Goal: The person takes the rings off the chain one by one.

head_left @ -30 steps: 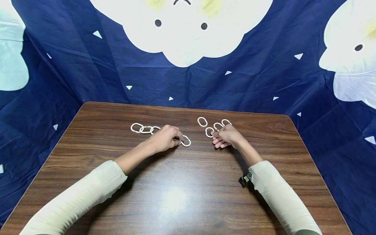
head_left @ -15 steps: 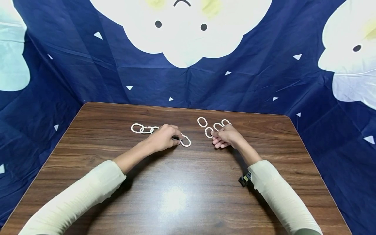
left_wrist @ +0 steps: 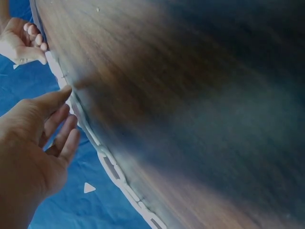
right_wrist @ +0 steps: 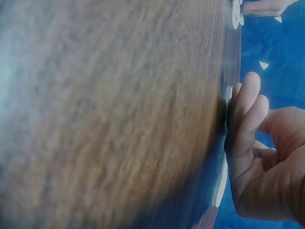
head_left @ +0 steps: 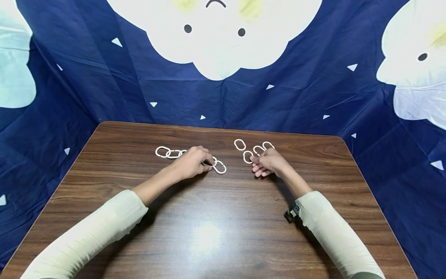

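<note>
A chain of white plastic links (head_left: 158, 155) lies on the table, its middle under my left hand (head_left: 191, 164). The end link (head_left: 224, 169) shows just beyond the left fingertips. In the left wrist view, the thumb (left_wrist: 56, 99) reaches to the chain and the other fingers bend loosely, apart from it. My right hand (head_left: 271, 161) rests low over the table, its fingertips right at the near edge of a loose oval link (head_left: 245, 157). Its fingers (right_wrist: 248, 95) are fairly straight in the right wrist view. Two more loose links lie partly behind this hand.
Another loose link (head_left: 235, 146) lies farther back between the hands. The wood-grain table (head_left: 223, 217) meets a dark blue cloth (head_left: 244, 104) with white cloud shapes at its back edge. A small black device (head_left: 292, 213) sits at the right sleeve.
My left hand has drawn slightly left and up from the end link, exposing more of the chain beside its fingertips. The right hand has stayed in place.
</note>
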The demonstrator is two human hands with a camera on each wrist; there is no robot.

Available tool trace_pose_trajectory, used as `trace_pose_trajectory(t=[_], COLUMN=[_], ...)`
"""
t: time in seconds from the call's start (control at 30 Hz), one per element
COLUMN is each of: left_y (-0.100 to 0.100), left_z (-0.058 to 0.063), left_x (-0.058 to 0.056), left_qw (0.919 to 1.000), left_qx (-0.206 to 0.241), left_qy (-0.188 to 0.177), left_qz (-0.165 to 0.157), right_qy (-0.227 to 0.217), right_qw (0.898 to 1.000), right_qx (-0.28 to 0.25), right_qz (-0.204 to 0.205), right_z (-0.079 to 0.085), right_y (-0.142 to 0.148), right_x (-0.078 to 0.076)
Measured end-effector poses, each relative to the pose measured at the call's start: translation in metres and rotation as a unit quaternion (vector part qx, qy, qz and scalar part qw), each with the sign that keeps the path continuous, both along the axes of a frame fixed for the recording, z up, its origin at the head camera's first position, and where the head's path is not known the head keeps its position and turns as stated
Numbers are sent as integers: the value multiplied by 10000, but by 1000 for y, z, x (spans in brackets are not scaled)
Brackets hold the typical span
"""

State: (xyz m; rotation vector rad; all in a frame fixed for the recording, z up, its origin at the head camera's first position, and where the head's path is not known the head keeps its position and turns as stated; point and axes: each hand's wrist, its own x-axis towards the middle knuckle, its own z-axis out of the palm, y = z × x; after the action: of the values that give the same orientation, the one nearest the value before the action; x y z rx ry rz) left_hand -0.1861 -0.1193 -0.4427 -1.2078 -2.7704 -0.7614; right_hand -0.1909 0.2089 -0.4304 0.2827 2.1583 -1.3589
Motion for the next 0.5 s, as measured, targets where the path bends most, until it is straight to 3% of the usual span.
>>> trace_pose_trajectory(t=[0.03, 0.17, 0.2, 0.23, 0.43, 0.47, 0.5], left_y=[2, -1, -2, -6, -11, -10, -11], left_z=[8, 8, 8, -2, -6, 1, -4], left_x=[4, 4, 4, -2, -3, 1, -2], left_qw=[9999, 9997, 9997, 9998, 9997, 9995, 9994], left_qx=[-119, -121, -84, 31, 104, 35, 94], left_qy=[16, 63, 81, 100, 3, -33, -8], left_qz=[111, 213, 218, 139, 228, 317, 319], right_qy=[4, 22, 32, 46, 78, 86, 95], right_qw=[10000, 10000, 10000, 9999, 9998, 9997, 9997], right_qx=[6, 28, 42, 52, 41, 41, 29], right_qz=[10, 63, 77, 98, 190, 206, 212], right_z=[0, 1, 1, 1, 1, 2, 2], right_y=[0, -1, -1, -1, -5, -5, -6], right_x=[0, 3, 3, 4, 7, 8, 9])
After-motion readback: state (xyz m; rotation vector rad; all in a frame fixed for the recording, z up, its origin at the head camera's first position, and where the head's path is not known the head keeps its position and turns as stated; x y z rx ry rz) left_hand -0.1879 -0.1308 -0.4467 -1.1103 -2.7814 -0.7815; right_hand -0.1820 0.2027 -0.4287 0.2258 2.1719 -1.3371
